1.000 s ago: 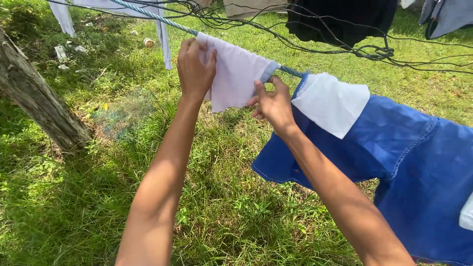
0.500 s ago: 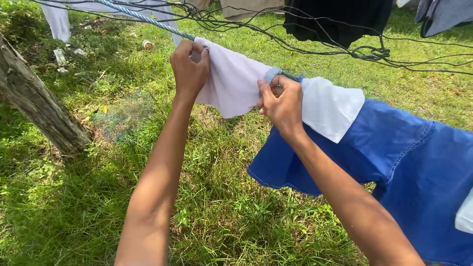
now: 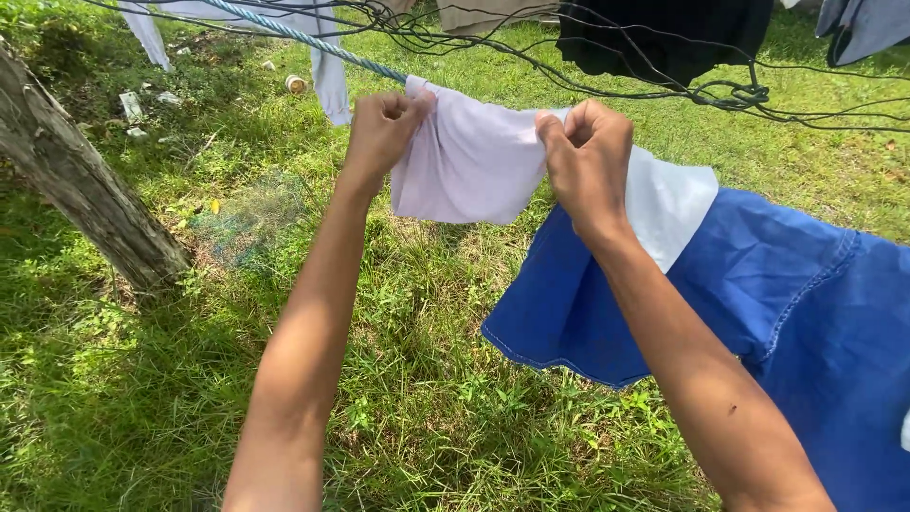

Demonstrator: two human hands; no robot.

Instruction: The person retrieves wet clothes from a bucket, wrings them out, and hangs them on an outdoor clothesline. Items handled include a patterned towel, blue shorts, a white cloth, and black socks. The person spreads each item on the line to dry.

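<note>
Sunlit grass [image 3: 427, 398] lies below a blue rope clothesline [image 3: 313, 43] strung past a leaning tree trunk [image 3: 85, 190]. On the line hangs a pale lilac cloth [image 3: 469, 161]; the left hand [image 3: 379, 128] pinches its left top corner and the right hand [image 3: 590, 156] grips its right top edge, both closed on the fabric. Just right hangs a blue denim garment [image 3: 796, 303] with a white pocket lining [image 3: 673, 204]. Dark wires [image 3: 720, 95] cross above.

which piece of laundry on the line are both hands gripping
The pale lilac cloth, pinched at its top corners by the left hand and right hand. The blue garment hangs beside it, the black one farther back, both untouched.
</note>
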